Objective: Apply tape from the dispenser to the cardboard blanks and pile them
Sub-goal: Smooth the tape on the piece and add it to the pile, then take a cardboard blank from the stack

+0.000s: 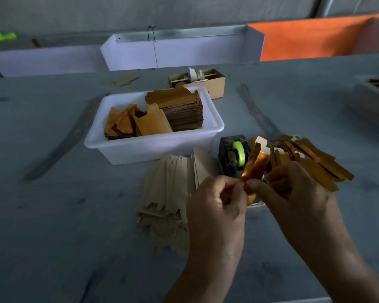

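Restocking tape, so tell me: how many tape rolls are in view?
1 clear: the green roll in the dispenser beside the white bin. The far cardboard box may hide another.

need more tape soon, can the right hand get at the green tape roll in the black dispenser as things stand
Probably not yet: the right hand and left hand both pinch the orange cardboard blank, which stands before the green tape roll in the black dispenser.
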The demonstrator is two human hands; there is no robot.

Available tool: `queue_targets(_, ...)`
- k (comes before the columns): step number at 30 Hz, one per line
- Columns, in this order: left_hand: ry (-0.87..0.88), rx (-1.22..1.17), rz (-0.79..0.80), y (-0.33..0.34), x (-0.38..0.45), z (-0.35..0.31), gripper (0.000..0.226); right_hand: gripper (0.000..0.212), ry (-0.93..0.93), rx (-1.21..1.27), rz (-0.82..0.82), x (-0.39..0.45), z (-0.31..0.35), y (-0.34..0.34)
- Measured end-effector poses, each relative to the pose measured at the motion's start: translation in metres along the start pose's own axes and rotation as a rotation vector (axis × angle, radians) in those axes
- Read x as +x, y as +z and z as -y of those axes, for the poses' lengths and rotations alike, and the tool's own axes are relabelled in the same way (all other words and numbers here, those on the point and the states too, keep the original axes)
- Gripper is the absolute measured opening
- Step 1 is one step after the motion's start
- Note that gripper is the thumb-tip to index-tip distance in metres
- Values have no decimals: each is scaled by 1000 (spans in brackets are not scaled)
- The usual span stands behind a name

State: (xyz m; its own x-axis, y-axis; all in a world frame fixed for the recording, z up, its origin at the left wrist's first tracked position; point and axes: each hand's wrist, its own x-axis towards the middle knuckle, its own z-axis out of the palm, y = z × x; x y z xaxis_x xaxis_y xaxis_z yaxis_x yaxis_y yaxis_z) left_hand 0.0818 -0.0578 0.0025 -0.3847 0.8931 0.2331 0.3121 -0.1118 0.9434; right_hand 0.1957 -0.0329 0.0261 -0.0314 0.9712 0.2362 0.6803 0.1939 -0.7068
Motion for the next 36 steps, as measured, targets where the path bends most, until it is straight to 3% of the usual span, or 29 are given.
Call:
queue_targets(3,-127,-61,103,0,-2,-2,13,50,89,218,108,-2,-5,5)
queue_targets(8,-237,-90,272,-6,3,1,15,14,226,462,174,3,-14,12)
queue_targets(12,-288,-47,312,-13,11,3,18,14,260,502,191,12,-21,13)
queue_targets(15,-145,424,116,-16,30,13,17,9,202,322,15,31,-32,2)
queue_targets(17,-92,769,13,-16,43,18,30,7,177,138,-85,49,-42,-5)
queue_targets(21,-221,1018,114,-4,59,30,64,16,206,-154,-55,72,-61,-7)
queue_targets(25,-244,1010,82,-1,66,34,53,35,241,-212,-126,70,-72,-8)
queue_targets(31,-295,851,88,-22,73,34,13,14,189,-98,-182,36,-76,-8)
queue_targets(36,-291,692,77,-44,73,32,19,6,110,-26,-197,24,-64,-9)
